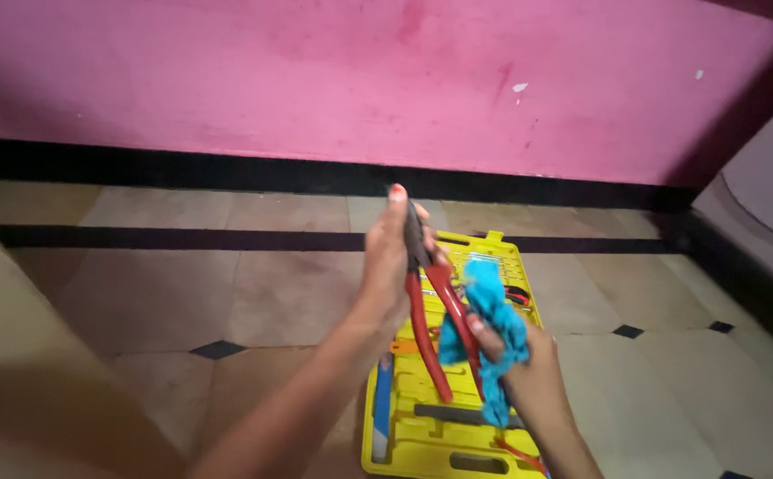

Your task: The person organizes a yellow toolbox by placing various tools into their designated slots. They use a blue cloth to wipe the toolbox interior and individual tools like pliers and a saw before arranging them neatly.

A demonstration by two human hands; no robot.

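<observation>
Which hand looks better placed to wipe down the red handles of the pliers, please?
The right hand: it holds the blue cloth against a red handle of the pliers, while the left hand grips the pliers' head, steadying them above the yellow tool case.

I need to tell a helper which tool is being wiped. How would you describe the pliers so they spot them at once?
Start at the pink wall, then drop to the open yellow tool case on the tiled floor. Above it, the left hand holds the pliers by the head while the right hand presses a blue cloth to them. Their long red handles set them apart.
</observation>
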